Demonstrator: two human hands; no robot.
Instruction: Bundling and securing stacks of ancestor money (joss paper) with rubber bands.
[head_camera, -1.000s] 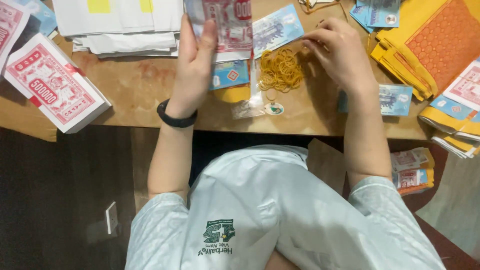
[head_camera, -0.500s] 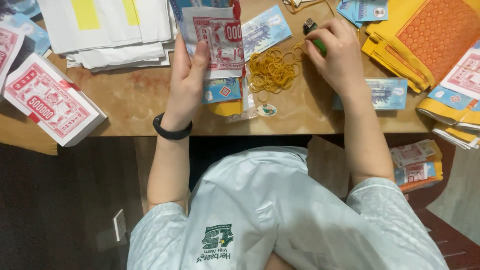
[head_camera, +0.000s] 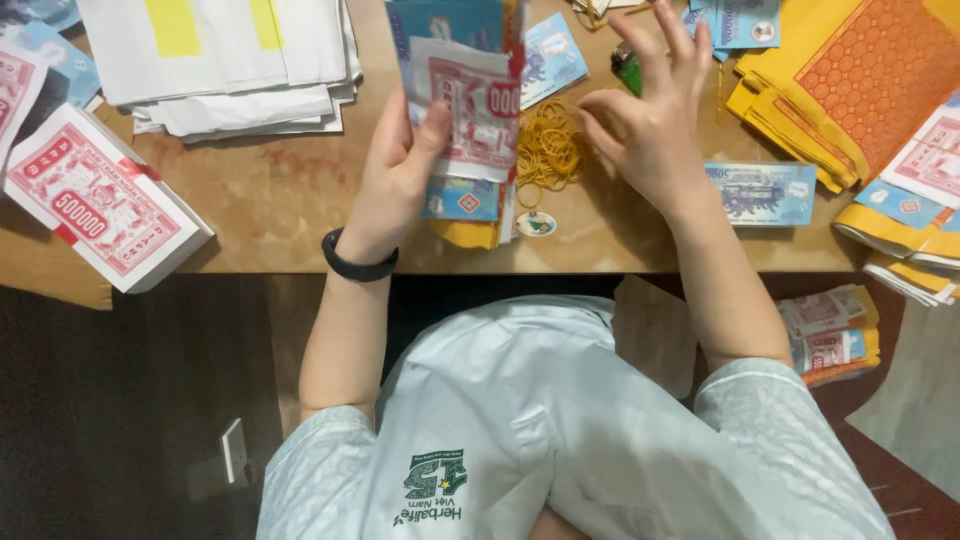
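my left hand (head_camera: 395, 180): red-and-white printed note bundle (head_camera: 470, 110) with blue notes behind | rubber bands (head_camera: 548, 150): yellow | my wristband (head_camera: 358, 266): black | table (head_camera: 270, 200): tan wood | paper stack (head_camera: 220, 60): white, yellow patches | block of notes (head_camera: 100, 200): red-and-white | folded sheets (head_camera: 850, 80): orange, honeycomb pattern | my shirt (head_camera: 560, 440): pale grey-green, dark green emblem

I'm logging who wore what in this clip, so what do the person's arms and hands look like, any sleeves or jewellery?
Both arms are bare below short, pale grey-blue sleeves. The left hand has a plain black band round its wrist. The right hand and its wrist are bare: no gloves or watch, and no rings that show.
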